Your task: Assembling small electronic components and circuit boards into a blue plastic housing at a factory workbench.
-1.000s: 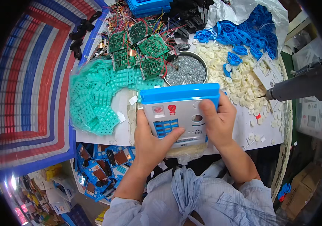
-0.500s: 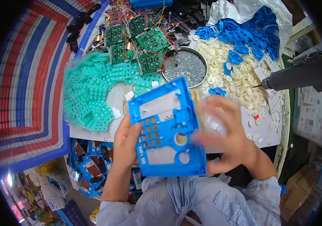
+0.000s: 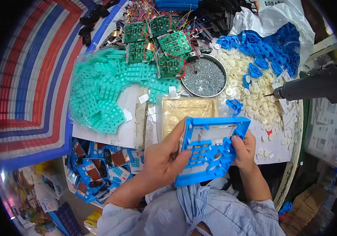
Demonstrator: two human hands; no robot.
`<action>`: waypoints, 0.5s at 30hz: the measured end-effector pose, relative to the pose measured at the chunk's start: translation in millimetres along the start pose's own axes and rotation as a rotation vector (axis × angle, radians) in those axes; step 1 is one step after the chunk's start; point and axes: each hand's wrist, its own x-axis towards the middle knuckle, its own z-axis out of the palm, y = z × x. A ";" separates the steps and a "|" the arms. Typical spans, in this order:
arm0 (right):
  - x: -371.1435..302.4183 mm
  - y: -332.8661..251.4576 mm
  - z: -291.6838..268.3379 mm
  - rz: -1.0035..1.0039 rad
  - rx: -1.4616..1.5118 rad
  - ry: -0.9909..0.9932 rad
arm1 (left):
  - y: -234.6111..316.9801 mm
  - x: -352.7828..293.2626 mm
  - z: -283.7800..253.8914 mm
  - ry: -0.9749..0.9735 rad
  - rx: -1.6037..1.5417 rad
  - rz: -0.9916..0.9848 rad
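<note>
Housing panel (image 3: 225,151), one, blue plastic, shallow, with raised rim; hollow inner side turned up, tilted, carried between two hands. Left edge: gripped by left hand (image 3: 164,157), thumb over the rim. Right edge: gripped by right hand (image 3: 245,151), thumb on the inner side. Grid of small openings just beside the left thumb; long window beyond it; rounded cut-outs between the grips, toward the near rim.

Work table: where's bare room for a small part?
White surface between the teal keypads and gold packet, below the white tags; a tighter patch right of the right hand, bordered by white discs. Crowded: the far side, under circuit boards and blue rings.
</note>
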 end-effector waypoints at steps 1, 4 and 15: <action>-2.0 -3.4 -2.4 0.022 -0.022 0.022 | -1.1 2.3 3.8 -0.001 -0.088 -0.064; 7.3 -14.3 -3.3 0.058 -0.218 0.057 | -11.4 7.7 -2.7 -0.020 -0.053 -0.147; 50.2 0.3 17.1 -0.302 -1.392 -0.048 | -42.2 15.1 -8.1 0.132 0.522 -0.065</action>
